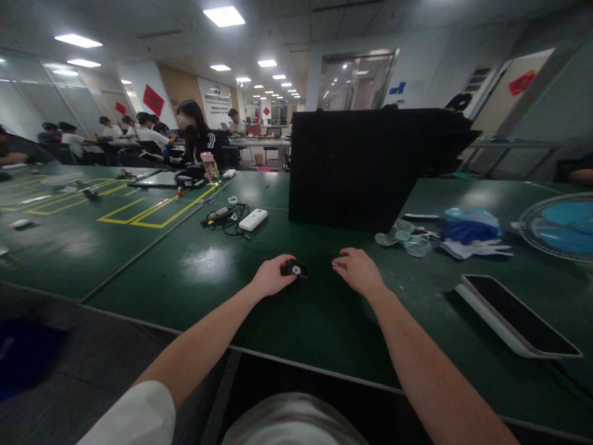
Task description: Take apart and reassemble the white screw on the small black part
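Observation:
My left hand (273, 276) is closed on a small black part with a pale round disc (295, 270) on its face, held just over the green table. Thumb and fingers grip its left side. To the right, apart from that part, my right hand (360, 272) is curled with its thumb and fingertips close together. A tiny pale spot shows at those fingertips, too small to name. Beyond both hands stands a large black box-like panel (347, 167).
A white power bank (253, 219) lies beside tangled black cables (225, 219) at left. Clear goggles (412, 241), white and blue gloves (472, 238), a tablet-like device (519, 315) and a fan (560, 225) are at right. A person (194, 133) sits across the table, near a bottle (210, 167).

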{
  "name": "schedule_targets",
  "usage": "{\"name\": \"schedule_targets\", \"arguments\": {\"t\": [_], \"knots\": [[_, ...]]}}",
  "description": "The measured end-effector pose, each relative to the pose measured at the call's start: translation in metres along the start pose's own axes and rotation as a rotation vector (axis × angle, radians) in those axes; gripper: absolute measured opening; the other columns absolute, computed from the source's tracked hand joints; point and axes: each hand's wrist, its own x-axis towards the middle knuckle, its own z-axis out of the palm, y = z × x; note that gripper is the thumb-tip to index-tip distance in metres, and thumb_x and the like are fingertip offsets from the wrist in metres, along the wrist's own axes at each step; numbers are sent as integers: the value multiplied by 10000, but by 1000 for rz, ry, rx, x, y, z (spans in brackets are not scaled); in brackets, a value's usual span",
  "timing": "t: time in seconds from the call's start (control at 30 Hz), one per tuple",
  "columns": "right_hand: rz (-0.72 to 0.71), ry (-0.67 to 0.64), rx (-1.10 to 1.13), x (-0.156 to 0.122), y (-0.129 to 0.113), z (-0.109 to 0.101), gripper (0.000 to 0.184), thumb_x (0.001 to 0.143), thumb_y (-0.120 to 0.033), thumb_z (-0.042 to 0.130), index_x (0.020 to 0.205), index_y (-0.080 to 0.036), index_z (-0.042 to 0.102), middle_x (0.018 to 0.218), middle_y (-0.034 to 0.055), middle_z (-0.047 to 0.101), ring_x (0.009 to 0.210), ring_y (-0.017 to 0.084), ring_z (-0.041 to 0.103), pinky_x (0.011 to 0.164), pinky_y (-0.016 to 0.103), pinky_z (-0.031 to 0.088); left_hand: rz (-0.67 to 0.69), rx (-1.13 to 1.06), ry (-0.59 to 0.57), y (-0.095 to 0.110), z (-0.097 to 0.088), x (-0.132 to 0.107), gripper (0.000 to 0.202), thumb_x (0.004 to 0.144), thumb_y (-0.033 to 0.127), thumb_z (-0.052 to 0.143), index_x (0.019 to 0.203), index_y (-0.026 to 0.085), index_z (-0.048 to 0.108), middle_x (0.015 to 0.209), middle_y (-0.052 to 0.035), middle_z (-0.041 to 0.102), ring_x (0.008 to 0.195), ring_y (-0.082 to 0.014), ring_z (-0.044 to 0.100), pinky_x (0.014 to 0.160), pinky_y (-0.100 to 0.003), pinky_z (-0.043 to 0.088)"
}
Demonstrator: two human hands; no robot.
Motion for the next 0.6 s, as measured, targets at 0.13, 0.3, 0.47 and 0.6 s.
{"name": "schedule_targets", "arguments": {"t": [0.13,0.3,0.47,0.6], "knots": [[83,49,313,0,-18,-7,312,876,-496,585,1013,-269,751,1056,66,669,931,231,630,834,431,528,-7,34,16,2,3,0,505,750,329,715,1240,273,608,986,-34,723,892,-216,687,801,-340,538],[-57,16,464,-5,-55,7,270,885,-463,593,966,-264,757,1036,47,694,912,210,651,825,403,536,-20,22,29,4,5,-1,474,720,329,737,1178,272,632,953,-24,725,878,-207,686,806,-323,534],[-128,-13,409,-8,-64,17,238,889,-417,598,942,-250,759,997,47,702,861,195,652,792,382,531,13,7,-1,6,5,-2,456,718,330,732,1156,256,633,955,-23,718,856,-188,680,785,-306,535],[-83,-95,435,-7,-59,18,259,847,-474,637,928,-262,760,987,43,699,828,197,637,777,384,519,13,-10,-17,8,6,-1,443,720,317,727,1147,247,635,949,-20,717,841,-179,678,787,-301,535]]}}
